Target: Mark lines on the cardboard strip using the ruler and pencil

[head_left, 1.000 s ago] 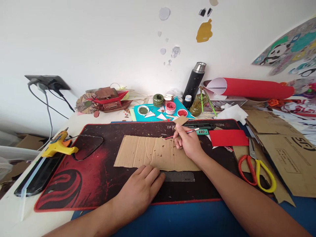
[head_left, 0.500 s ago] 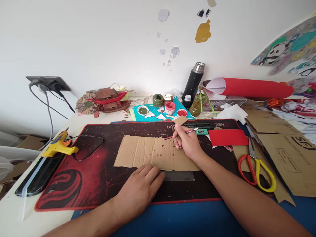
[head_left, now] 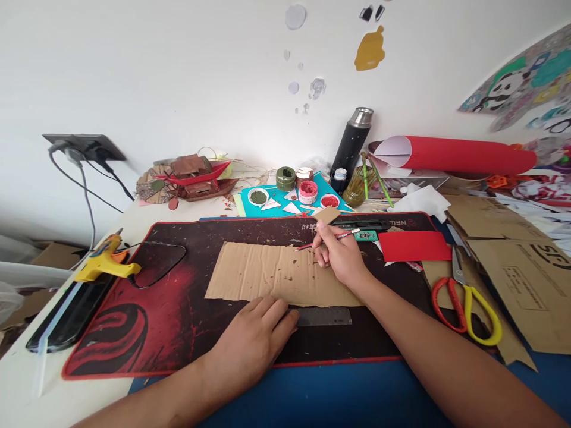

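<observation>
A pencil [head_left: 306, 246] is gripped in my right hand [head_left: 336, 252], its tip pointing left over the far part of a brown corrugated cardboard sheet [head_left: 254, 267]. Just beyond those fingers is a small cardboard piece [head_left: 327, 214]; I cannot tell whether they touch it. My left hand [head_left: 259, 333] lies palm down at the sheet's near edge with its fingers stretched forward. From beside its fingers a clear ruler [head_left: 325, 317] runs to the right along that edge, its left end hidden by the hand. Dark crumbs are scattered on the sheet.
A dark mat [head_left: 187, 321] lies underneath. On the left is a yellow glue gun [head_left: 104, 261] with its cord. Scissors [head_left: 466, 309], red card [head_left: 414, 246] and carton board [head_left: 521, 285] lie to the right. Paint pots [head_left: 307, 191], a thermos [head_left: 352, 142] and model boats [head_left: 191, 178] stand behind.
The view has tilted slightly, so the wall markings sit a little higher. Both hands, the pencil and the cardboard sheet keep practically the same positions.
</observation>
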Demonstrator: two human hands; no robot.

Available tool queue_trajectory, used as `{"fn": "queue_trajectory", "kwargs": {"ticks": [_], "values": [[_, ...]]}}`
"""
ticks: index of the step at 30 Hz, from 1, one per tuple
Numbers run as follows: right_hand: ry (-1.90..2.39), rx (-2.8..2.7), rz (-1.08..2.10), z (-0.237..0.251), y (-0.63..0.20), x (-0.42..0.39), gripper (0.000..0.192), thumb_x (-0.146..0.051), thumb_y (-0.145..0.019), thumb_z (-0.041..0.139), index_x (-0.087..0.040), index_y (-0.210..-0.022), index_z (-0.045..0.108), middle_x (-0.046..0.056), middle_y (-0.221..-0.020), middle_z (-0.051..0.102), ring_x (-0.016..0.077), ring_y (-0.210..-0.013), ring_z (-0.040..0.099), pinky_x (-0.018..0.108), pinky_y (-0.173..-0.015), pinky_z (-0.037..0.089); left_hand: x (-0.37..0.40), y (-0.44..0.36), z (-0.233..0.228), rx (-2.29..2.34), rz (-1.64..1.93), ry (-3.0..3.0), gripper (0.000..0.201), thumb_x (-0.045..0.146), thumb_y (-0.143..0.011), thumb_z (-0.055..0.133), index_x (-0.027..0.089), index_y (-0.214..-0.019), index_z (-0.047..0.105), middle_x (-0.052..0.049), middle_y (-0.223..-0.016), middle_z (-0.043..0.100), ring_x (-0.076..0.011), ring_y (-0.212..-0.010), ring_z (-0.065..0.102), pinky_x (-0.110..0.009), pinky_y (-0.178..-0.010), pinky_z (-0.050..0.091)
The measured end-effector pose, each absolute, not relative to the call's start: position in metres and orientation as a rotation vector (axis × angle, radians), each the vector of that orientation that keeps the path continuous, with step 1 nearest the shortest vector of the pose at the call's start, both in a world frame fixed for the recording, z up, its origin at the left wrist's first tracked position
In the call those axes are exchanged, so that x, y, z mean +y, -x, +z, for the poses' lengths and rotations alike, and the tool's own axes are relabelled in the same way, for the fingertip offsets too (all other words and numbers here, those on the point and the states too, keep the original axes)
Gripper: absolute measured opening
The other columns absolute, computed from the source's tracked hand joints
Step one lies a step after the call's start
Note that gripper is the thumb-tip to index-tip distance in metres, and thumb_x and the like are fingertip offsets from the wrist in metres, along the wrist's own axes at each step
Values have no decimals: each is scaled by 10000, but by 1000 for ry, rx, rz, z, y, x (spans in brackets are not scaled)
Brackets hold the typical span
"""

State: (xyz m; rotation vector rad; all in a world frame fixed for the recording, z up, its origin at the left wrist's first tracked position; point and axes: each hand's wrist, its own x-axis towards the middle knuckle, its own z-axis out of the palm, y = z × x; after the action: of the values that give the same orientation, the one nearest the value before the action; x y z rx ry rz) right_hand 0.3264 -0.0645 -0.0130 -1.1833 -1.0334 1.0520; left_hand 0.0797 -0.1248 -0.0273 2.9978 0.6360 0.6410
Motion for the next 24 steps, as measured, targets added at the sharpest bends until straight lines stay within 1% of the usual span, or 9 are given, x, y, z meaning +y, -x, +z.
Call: {"fn": "queue_trajectory", "kwargs": {"ticks": [3, 10, 13, 17, 24], "values": [[1189, -1035, 1051, -13, -327, -65, 682, -831, -904, 742, -209, -635, 664, -38, -437, 506, 101, -346, 469, 233, -360, 340, -125, -79, -27, 631, 641, -2996, 223, 220, -1172, 432, 182, -1201, 650, -47, -958, 688, -225, -789, 636, -361, -686, 515], [1205, -1022, 1065, -13, -327, -65, 700, -865, -877, 735, -217, -629, 646, -48, -421, 468, 110, -341, 466, 237, -354, 341, -124, -78, -27, 626, 638, -2984, 197, 209, -1161, 457, 180, -1218, 643, -51, -966, 695, -230, -800, 648, -365, -699, 529], [1208, -1021, 1065, -11, -328, -65, 707, -870, -871, 736, -216, -619, 640, -49, -410, 464, 106, -326, 459, 234, -348, 309, -124, -78, -27, 632, 637, -2975, 184, 212, -1156, 471, 181, -1216, 642, -53, -969, 697, -237, -803, 654, -370, -693, 536], [1225, -1056, 1096, -7, -329, -66, 720, -859, -903, 705, -219, -591, 605, -36, -382, 480, 98, -292, 442, 234, -341, 248, -124, -78, -28, 636, 628, -2959, 184, 202, -1152, 470, 179, -1223, 638, -55, -980, 699, -240, -798, 659, -380, -677, 553], [1162, -1117, 1202, -4, -332, -69, 726, -853, -893, 721, -219, -564, 592, -48, -405, 483, 91, -274, 443, 238, -330, 236, -124, -77, -28, 645, 628, -2943, 190, 205, -1152, 468, 184, -1233, 639, -51, -974, 699, -239, -807, 678, -380, -674, 581]]}}
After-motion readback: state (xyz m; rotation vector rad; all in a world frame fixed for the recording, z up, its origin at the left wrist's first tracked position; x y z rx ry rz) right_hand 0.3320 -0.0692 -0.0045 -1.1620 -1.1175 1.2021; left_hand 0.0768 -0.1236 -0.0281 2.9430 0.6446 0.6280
